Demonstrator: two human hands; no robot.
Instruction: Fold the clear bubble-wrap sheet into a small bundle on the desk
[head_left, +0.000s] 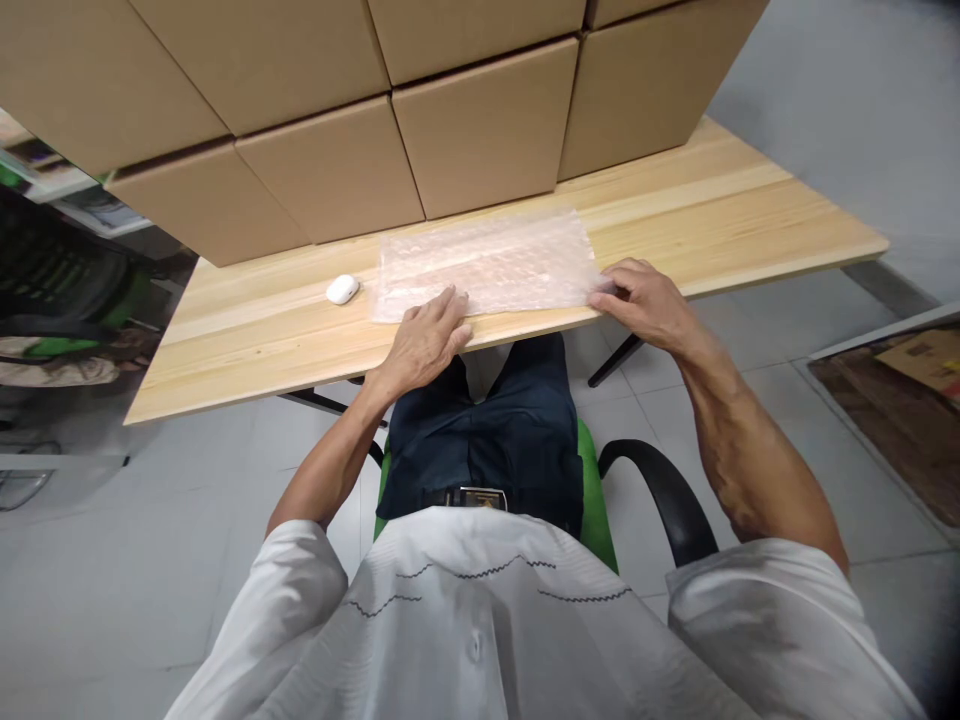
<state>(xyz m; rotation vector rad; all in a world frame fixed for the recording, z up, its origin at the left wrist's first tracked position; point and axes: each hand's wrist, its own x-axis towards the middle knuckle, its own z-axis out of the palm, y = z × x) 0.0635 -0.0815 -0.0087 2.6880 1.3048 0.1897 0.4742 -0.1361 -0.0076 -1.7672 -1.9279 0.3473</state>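
A clear, faintly pink sheet of bubble wrap (495, 262) lies flat on the wooden table, close to its front edge. My left hand (431, 335) rests on the sheet's near edge with its fingers stretched out. At the sheet's near right corner, my right hand (641, 300) pinches the plastic between thumb and fingers. A small white rounded case, like an earbud case (343, 289), sits just left of the bubble wrap, apart from both hands.
Stacked brown cardboard boxes (487, 130) stand along the table's back, behind the bubble wrap. Bare wood of the table (765, 215) extends to the right. I sit on a green chair with a black armrest (667, 490). Shelves and a dark chair are at far left.
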